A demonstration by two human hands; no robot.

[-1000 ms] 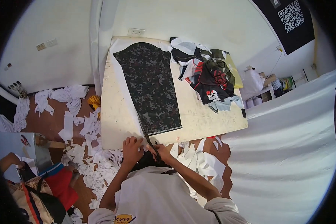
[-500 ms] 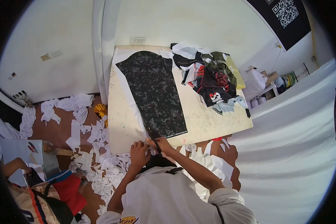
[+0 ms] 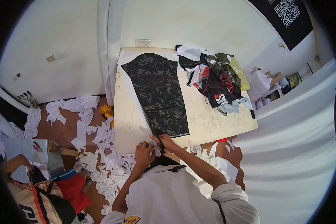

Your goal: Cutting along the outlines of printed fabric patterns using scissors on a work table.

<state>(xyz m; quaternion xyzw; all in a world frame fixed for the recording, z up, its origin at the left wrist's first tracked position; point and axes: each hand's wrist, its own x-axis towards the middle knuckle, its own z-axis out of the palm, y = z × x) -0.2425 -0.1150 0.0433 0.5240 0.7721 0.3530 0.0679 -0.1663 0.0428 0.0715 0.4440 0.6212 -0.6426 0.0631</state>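
Observation:
A dark camouflage cloth panel [image 3: 158, 95], shaped like a sleeve, lies flat with a white margin [image 3: 130, 87] along its left side and top. At its lower left corner, by the table's near edge, my right hand [image 3: 166, 142] is closed round the handles of dark scissors [image 3: 159, 142]. Their blades point away from me along the panel's left edge, partly lost against the dark cloth. Just left of them, my left hand [image 3: 144, 154] is closed on the white margin's near end, its fingertips partly hidden.
Jersey pieces [image 3: 220, 82] are heaped on the pale table [image 3: 209, 123] at the far right. White scraps [image 3: 97, 164] litter the floor at left. Another person's arm [image 3: 16, 164] is at lower left near a grey box [image 3: 28, 149]. A white curtain [image 3: 287, 149] hangs at right.
The whole view has shifted slightly, so the table sits a little farther right in the picture. Both hands stay at the panel's lower left corner, the scissors still in my right hand.

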